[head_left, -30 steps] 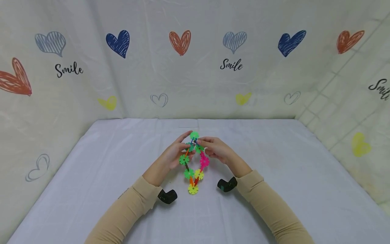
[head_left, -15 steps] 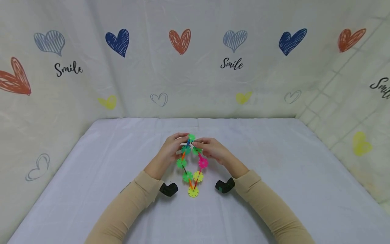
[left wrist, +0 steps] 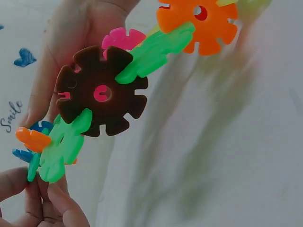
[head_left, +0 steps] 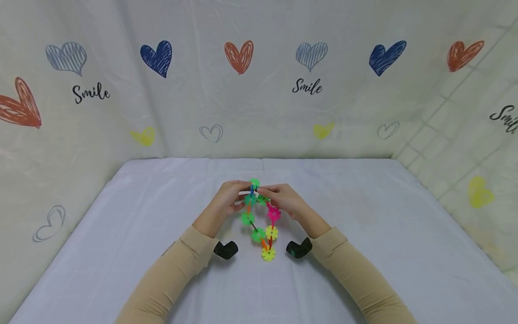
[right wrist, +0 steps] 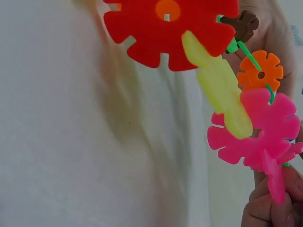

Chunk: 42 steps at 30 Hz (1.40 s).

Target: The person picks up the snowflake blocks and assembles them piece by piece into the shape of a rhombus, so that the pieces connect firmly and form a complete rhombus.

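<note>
Both hands hold a closed loop of notched plastic discs above the white table in the head view. The left hand (head_left: 228, 199) pinches the loop's upper left, near the blue and teal discs (head_left: 250, 199). With thumb and fingers, the right hand (head_left: 284, 198) pinches the upper right, beside a green disc (head_left: 263, 199). A pink disc (head_left: 274, 213) hangs below it, and a yellow disc (head_left: 268, 253) forms the lowest point. The left wrist view shows a brown disc (left wrist: 80, 111) joined to green ones. In the right wrist view, a red disc (right wrist: 151, 47) links through yellow to pink. Fingertips partly hide the top joint.
A white cloth covers the table (head_left: 344, 279). Behind it stands a pale curtain (head_left: 267, 108) printed with hearts and lettering. Black wrist mounts (head_left: 225, 250) jut out by both cuffs, on either side of the loop's lower end.
The left hand has drawn back left from the top disc and changed its grip. The loop's lower end has swung right. The right hand has barely moved.
</note>
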### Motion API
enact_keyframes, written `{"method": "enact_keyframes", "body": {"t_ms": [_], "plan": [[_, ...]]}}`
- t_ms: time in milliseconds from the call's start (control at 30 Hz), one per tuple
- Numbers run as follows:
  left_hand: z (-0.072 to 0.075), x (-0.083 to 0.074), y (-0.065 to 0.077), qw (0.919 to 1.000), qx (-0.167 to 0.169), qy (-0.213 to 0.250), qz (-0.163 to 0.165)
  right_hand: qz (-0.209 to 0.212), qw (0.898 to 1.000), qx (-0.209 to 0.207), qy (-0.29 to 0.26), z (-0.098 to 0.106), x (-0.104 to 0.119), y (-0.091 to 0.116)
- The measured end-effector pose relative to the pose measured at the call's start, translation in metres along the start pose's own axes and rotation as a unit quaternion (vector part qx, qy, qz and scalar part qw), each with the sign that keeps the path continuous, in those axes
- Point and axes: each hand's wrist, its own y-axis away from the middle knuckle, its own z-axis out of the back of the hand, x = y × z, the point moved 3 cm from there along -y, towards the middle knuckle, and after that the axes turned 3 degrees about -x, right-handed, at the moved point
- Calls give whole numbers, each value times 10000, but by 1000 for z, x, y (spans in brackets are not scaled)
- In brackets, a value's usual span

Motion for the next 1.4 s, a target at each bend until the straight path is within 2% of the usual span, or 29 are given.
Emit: {"method": "enact_keyframes", "body": {"t_ms": [133,300,600,900,1133,1300,1400], "plan": [[-1,-2,-1,9998,108,-124,75,0,9998,-161,72,-1,0,2],[-1,-1,-1,9990,325,-294,74,124,9998,-170,10,-6,1,4],[0,-3,1,9990,311,-280,-155,265,9992,-295,-37,-10,2,5],[-1,1,2,9973,311,-546,-367,290,9993,-233,-1,-12,3,6],[-1,1,0,9977,289,-574,-235,80,9997,-228,-97,-6,0,1],[0,2,0,9978,458,-477,-72,-103,9990,-279,-338,-2,-2,-2],[3,5,0,9964,665,-495,168,-202,9976,-375,-555,1,-3,-3]]}}
